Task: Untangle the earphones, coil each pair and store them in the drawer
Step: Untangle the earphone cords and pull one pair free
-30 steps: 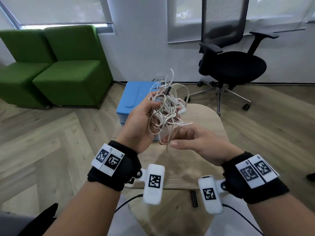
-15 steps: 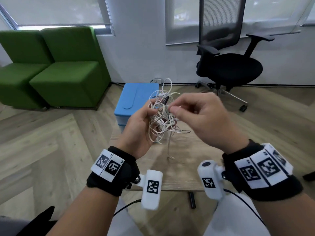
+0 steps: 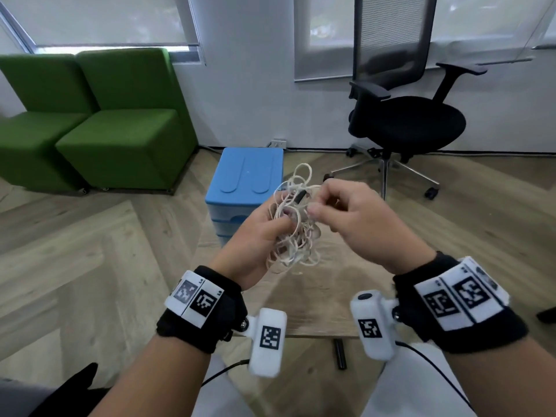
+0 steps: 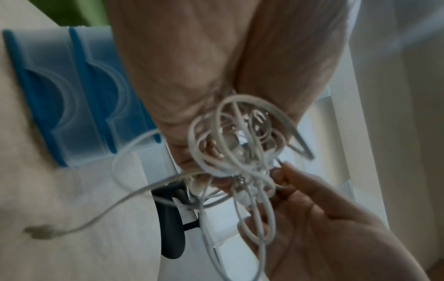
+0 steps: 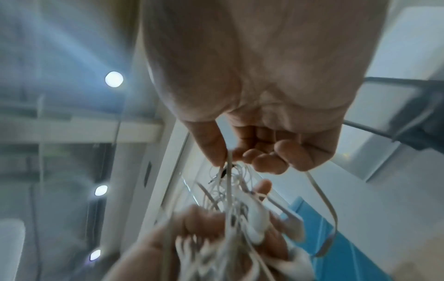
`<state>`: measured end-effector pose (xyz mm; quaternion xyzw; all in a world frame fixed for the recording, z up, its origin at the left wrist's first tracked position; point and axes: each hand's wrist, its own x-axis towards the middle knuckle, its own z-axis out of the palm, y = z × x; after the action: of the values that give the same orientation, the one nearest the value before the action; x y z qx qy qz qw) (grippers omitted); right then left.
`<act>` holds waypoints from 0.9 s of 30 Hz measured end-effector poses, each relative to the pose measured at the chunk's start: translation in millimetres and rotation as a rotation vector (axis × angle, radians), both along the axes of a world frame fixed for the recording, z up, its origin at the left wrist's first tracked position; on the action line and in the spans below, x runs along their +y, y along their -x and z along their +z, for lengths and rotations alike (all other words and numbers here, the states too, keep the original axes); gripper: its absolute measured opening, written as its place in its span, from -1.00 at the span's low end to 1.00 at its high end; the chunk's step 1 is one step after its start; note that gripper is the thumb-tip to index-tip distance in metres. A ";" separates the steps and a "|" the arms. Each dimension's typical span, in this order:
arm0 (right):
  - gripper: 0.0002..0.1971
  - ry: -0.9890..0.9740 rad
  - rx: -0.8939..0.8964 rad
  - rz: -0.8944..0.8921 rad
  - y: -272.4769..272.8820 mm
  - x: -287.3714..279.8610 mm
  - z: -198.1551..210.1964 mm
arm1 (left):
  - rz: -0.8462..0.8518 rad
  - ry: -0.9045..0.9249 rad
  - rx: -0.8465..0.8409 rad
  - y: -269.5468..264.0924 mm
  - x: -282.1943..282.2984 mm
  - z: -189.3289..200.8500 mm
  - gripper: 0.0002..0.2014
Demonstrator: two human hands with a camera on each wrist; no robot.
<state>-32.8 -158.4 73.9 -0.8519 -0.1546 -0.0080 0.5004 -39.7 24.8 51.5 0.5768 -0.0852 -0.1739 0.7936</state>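
Left hand (image 3: 255, 236) grips earphones (image 3: 296, 227) as one tangled wad, fingers curled round it, held in air above counter (image 3: 316, 296). Loops hang down; no clear long axis. Drawer (image 3: 246, 182) sits behind the wad, shut, we think. Right hand (image 3: 352, 218) touches wad's upper right side, thumb and forefinger pinching a strand near dark plug (image 3: 301, 196), other fingers curled. We'd pull that strand rightward, away from left hand.

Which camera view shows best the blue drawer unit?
The head view: the whole blue drawer unit stands on the floor behind the hands. The left wrist view shows only its drawer fronts, blurred; the right wrist view shows only a blue corner.
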 end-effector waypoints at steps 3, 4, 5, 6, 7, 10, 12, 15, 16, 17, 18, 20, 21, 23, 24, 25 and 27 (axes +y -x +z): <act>-0.80 -0.317 0.153 0.036 0.8 -5.8 11.0 | -0.027 -0.069 -0.059 1.8 1.2 -0.1 -0.48; -0.80 -0.389 0.167 0.047 1.2 -7.1 14.7 | -0.031 -0.097 -0.077 2.3 1.1 0.8 -0.53; -0.79 -0.452 0.171 0.052 1.4 -8.5 17.9 | -0.034 -0.117 -0.094 2.6 1.1 2.0 -0.61; -0.77 -0.515 0.172 0.047 1.6 -9.2 20.6 | -0.033 -0.131 -0.100 3.1 1.4 3.4 -0.69; -0.76 -0.567 0.166 0.031 1.4 -9.7 22.6 | -0.025 -0.140 -0.097 2.8 1.8 4.5 -0.74; -0.75 -0.589 0.077 -0.061 -2.5 -9.6 23.1 | 0.012 -0.178 -0.088 0.1 3.7 5.6 -0.71; -0.74 -0.564 0.015 -0.100 -4.7 -9.3 22.7 | 0.012 -0.193 -0.089 -0.3 3.9 5.5 -0.70; -0.76 -0.496 -0.087 -0.118 -5.2 -10.2 23.4 | 0.014 -0.217 -0.097 1.3 2.2 5.2 -0.70; -0.78 -0.448 -0.139 -0.132 -4.7 -10.5 24.3 | 0.019 -0.231 -0.101 1.7 1.3 4.8 -0.67; -0.78 -0.391 -0.197 -0.150 -4.3 -10.8 25.4 | 0.026 -0.243 -0.108 2.0 0.2 4.5 -0.64; -0.79 -0.338 -0.248 -0.168 -3.9 -11.1 26.6 | 0.037 -0.255 -0.112 1.7 -0.4 4.0 -0.62; -0.79 -0.282 -0.290 -0.174 -4.0 -10.8 26.7 | 0.064 -0.281 -0.128 0.1 -0.8 3.5 -0.63; -0.79 -0.277 -0.271 -0.152 -3.8 -9.9 25.4 | 0.082 -0.285 -0.135 -0.4 -1.2 3.9 -0.65; -0.79 -0.258 -0.182 -0.085 -3.1 -6.3 20.2 | 0.126 -0.270 -0.136 -1.7 -1.1 4.5 -0.74; -0.79 -0.243 -0.130 -0.055 -2.1 -3.8 17.4 | 0.147 -0.273 -0.148 -2.6 -1.2 4.2 -0.78; -0.78 -0.247 -0.085 -0.037 -0.7 -1.2 15.2 | 0.165 -0.303 -0.179 -3.1 -1.8 3.9 -0.81; -0.75 -0.324 -0.061 -0.042 1.7 2.9 14.5 | 0.182 -0.410 -0.272 -4.9 -1.9 2.3 -0.91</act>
<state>-34.5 -155.4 88.4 -0.7623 -0.1487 -0.0690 0.6261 -34.8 23.0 53.8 0.7490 -0.1021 -0.0363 0.6536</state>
